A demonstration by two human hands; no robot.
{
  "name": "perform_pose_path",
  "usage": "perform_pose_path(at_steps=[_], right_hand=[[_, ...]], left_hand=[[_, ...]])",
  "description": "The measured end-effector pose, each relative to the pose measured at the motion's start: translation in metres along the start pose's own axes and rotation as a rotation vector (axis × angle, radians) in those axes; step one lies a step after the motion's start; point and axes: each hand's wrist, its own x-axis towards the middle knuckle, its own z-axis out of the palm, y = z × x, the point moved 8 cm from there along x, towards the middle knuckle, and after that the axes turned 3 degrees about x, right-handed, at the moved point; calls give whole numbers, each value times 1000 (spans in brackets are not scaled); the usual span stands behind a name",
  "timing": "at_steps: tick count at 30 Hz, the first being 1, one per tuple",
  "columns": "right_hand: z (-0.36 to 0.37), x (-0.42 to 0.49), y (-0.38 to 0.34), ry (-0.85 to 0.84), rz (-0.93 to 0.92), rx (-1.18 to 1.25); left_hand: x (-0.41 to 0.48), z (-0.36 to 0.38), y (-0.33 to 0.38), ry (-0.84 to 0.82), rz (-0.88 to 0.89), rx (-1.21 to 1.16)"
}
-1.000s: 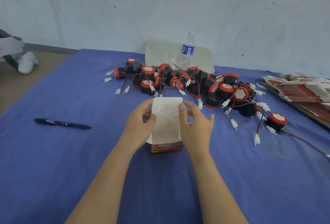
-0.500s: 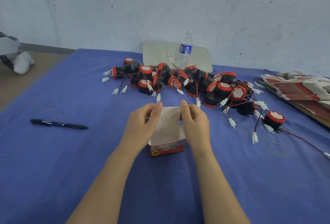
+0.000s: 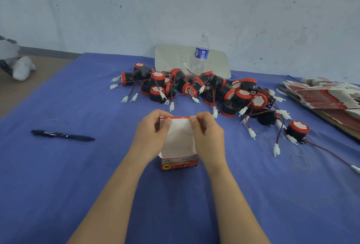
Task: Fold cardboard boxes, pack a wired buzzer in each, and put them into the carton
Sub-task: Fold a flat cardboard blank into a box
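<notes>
A small red and white cardboard box (image 3: 179, 163) stands on the blue table in front of me, its white lid flap (image 3: 180, 138) raised. My left hand (image 3: 151, 135) pinches the flap's top left corner and my right hand (image 3: 208, 134) pinches its top right corner, bending the red edge over. Whatever is inside the box is hidden by the flap. Behind the box lies a heap of black and red wired buzzers (image 3: 198, 88) with white plugs. One buzzer (image 3: 297, 130) lies apart at the right.
A stack of flat red and white box blanks (image 3: 323, 95) lies at the right edge. A black pen (image 3: 62, 135) lies at the left. A water bottle (image 3: 201, 54) stands before a white board (image 3: 171, 59) by the wall. Loose rubber bands (image 3: 301, 161) lie at the right.
Both hands have slid up the white flap to its top corners and the flap's top edge has been bent over, showing its red side. The box stays in place.
</notes>
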Motion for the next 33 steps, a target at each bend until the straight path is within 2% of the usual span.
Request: perform_pose_path(at_steps=[4,9,12,14,16,18,20,23,25,27,28,31,33], right_hand=[[0,-2,-2,18,-40,-4],[-4,-4,-18,55,-204,-151],[-17,2,-10,98,-95,-12],[-32,4,2,221,35,136],[-40,5,14,327,147,231],[-36,5,24,344,235,351],[-24,4,29,290,279,416],[-8,5,25,163,276,357],[-1,5,19,86,232,247],[2,3,16,40,222,248],[2,1,19,33,280,340],[13,-4,34,-34,582,822],[24,-11,35,-128,711,959]], left_hand=[[0,0,-1,14,5,-5],[-1,0,2,69,41,-57],[-2,-12,-3,241,-8,-244],[-2,-17,-15,298,-141,-330],[-3,-7,-31,207,-320,-335],[-6,14,-37,33,-431,-369],[-7,32,-35,-66,-448,-524],[-4,34,-32,5,-442,-783],[-3,30,-33,52,-434,-848],[-5,29,-36,66,-442,-855],[-5,29,-37,64,-439,-866],[-4,32,-29,-13,-384,-942],[-5,37,-20,-113,-342,-963]])
